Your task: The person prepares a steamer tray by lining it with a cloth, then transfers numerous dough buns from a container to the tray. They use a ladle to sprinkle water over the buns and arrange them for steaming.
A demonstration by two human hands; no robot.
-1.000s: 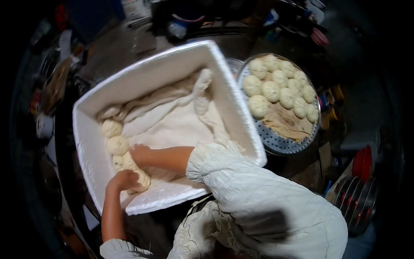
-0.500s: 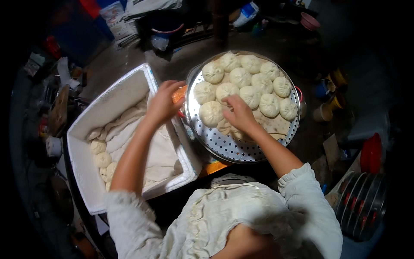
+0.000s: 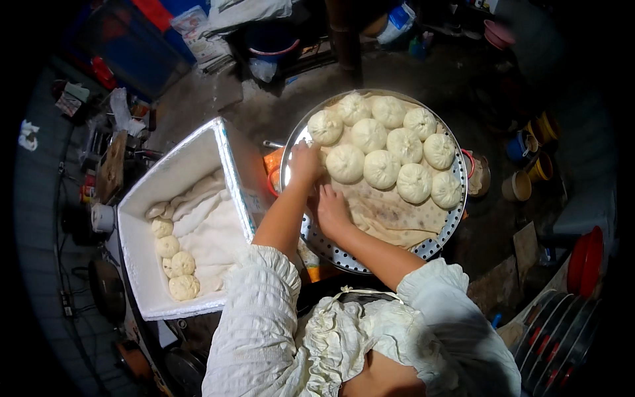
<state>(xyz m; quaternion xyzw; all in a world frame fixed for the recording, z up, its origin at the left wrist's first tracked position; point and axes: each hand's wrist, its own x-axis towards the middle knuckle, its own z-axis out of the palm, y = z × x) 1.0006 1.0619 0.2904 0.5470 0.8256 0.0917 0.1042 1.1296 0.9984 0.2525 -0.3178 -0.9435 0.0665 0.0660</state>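
A round perforated metal steamer tray (image 3: 344, 260) holds rows of pleated steamed buns (image 3: 381, 169), pale and plump, on a damp beige cloth (image 3: 397, 215). My left hand (image 3: 305, 163) is at the tray's left side, its fingers curled beside the leftmost buns; what they grip is hidden. Just below it, my right hand (image 3: 332, 210) rests over the cloth's left edge with fingertips apart, and no bun shows in it. The spot under and between both hands is covered.
Left of the tray stands a white foam box (image 3: 170, 162) lined with pale cloth, several buns (image 3: 184, 287) along its left wall. A red tray handle (image 3: 469, 164) sticks out at right. Buckets (image 3: 516, 186) and a red basin (image 3: 586, 263) lie farther right.
My left hand has come over from the box's rim onto the tray. My right hand has moved down and left. Two buns at the tray's left are no longer visible. The view has shifted slightly.
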